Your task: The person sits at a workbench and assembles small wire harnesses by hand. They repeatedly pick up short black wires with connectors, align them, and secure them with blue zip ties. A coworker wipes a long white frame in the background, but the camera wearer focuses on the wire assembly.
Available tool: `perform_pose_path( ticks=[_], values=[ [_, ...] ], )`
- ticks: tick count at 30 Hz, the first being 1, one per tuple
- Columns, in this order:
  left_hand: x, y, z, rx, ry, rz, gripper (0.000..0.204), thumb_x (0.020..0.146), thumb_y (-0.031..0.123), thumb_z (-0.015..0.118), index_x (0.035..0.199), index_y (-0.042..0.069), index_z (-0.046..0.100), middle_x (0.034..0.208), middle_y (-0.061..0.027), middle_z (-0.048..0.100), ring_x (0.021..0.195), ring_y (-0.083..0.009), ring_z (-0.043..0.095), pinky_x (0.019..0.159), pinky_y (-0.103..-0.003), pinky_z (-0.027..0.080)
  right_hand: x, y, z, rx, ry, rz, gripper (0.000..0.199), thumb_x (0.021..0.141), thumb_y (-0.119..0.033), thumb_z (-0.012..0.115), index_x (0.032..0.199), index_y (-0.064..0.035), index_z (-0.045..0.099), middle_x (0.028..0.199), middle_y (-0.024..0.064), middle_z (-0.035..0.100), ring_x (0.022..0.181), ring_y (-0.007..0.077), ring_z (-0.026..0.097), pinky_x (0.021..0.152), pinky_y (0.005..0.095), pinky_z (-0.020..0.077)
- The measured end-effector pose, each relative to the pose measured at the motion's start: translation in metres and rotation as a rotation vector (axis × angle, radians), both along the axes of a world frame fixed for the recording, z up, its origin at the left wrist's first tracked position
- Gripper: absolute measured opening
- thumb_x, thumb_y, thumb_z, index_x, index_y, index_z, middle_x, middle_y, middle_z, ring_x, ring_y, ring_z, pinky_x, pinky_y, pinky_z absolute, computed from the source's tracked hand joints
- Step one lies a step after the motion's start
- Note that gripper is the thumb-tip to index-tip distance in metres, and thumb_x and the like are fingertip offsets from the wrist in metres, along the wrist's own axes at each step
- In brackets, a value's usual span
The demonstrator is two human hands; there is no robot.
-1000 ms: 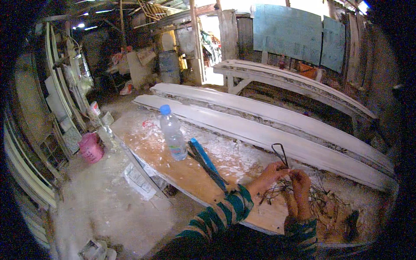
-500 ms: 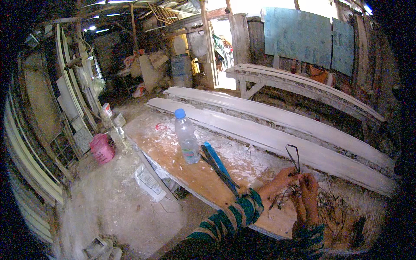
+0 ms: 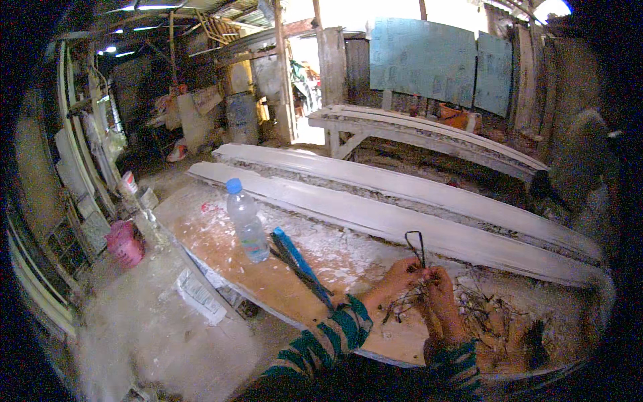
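1. Far left, a pink plastic bag stands on the floor beside the plywood tabletop.
2. On the tabletop's left half, a clear plastic water bottle with a blue cap stands upright amid scattered white flakes.
3. Just right of it, a flat blue strip and dark strips lie side by side, running toward the striped green sleeve.
4. The left hand pinches the lower end of a thin dark loop, which stands up above the fingers, in front of the nearer long white panel.
5. The right hand has its fingers bunched against the left fingertips at the loop's base; the blur there hides whether it grips the loop too, so I cannot tell.
6. Around and right of the right hand, a tangle of thin dark strips spreads over the tabletop, with a dark bristly clump near its right end.
7. Since half a second ago, the view has swung right; both hands remain together and the loop is still raised, which suggests close fingerwork continuing at one spot.
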State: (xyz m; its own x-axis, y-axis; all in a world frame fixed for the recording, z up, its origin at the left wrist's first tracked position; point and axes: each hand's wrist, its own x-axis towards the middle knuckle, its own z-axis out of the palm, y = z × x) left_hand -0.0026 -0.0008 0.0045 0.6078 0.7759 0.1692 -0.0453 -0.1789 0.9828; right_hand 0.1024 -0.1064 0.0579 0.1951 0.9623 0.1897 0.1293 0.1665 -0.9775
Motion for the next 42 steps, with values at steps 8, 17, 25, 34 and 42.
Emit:
perform_pose_path(
  ticks=[8, 17, 25, 34, 42],
  values=[
    [0.001, -0.002, -0.003, -0.019, -0.103, 0.062, 0.023, 0.076, 0.024, 0.063, 0.083, 0.003, 0.056, 0.072, -0.0025, 0.057, 0.065, -0.0109, 0.05, 0.059, -0.024, 0.042, 0.008, 0.01, -0.017, 0.085, -0.069, -0.009, 0.011, 0.083, -0.014, 0.054, 0.084, -0.0034, 0.052, 0.08, 0.0035, 0.052, 0.078, 0.0128, 0.046, 0.072, 0.027, 0.0389],
    [0.003, 0.003, -0.009, -0.042, -0.172, 0.002, 0.02, 0.078, 0.023, 0.061, 0.082, 0.004, 0.054, 0.078, -0.0019, 0.059, 0.071, -0.011, 0.054, 0.063, -0.024, 0.044, 0.007, 0.014, -0.025, 0.054, 0.074, 0.013, 0.007, 0.085, -0.01, 0.051, 0.088, -0.0035, 0.052, 0.082, 0.0032, 0.053, 0.079, 0.0126, 0.048, 0.072, 0.0268, 0.0398],
    [0.006, -0.001, -0.01, -0.224, -0.395, -0.052, 0.015, 0.078, 0.017, 0.063, 0.081, 0.005, 0.054, 0.078, -0.0031, 0.06, 0.071, -0.0094, 0.055, 0.062, -0.022, 0.044, 0.01, 0.02, -0.027, 0.198, -0.002, 0.055, 0.011, 0.085, -0.015, 0.053, 0.086, -0.0041, 0.052, 0.082, 0.002, 0.054, 0.079, 0.0107, 0.047, 0.07, 0.0247, 0.0393],
    [-0.001, 0.003, -0.005, -0.072, -0.348, -0.094, 0.015, 0.077, 0.017, 0.064, 0.08, 0.005, 0.056, 0.072, -0.0008, 0.059, 0.059, -0.0076, 0.053, 0.052, -0.02, 0.044, 0.002, 0.008, -0.012, 0.132, -0.088, 0.065, 0.021, 0.084, -0.024, 0.055, 0.079, -0.0046, 0.05, 0.072, 0.0009, 0.051, 0.071, 0.0088, 0.044, 0.064, 0.0238, 0.0376],
    [-0.002, 0.003, 0.0, -0.046, -0.272, -0.044, 0.015, 0.074, 0.018, 0.067, 0.078, 0.007, 0.057, 0.067, 0.0017, 0.056, 0.058, -0.0059, 0.052, 0.049, -0.019, 0.043, 0.003, 0.005, -0.007, 0.09, -0.127, -0.08, 0.017, 0.084, -0.017, 0.054, 0.075, -0.0039, 0.049, 0.068, -0.0003, 0.048, 0.065, 0.008, 0.042, 0.058, 0.0229, 0.0364]
  ],
)
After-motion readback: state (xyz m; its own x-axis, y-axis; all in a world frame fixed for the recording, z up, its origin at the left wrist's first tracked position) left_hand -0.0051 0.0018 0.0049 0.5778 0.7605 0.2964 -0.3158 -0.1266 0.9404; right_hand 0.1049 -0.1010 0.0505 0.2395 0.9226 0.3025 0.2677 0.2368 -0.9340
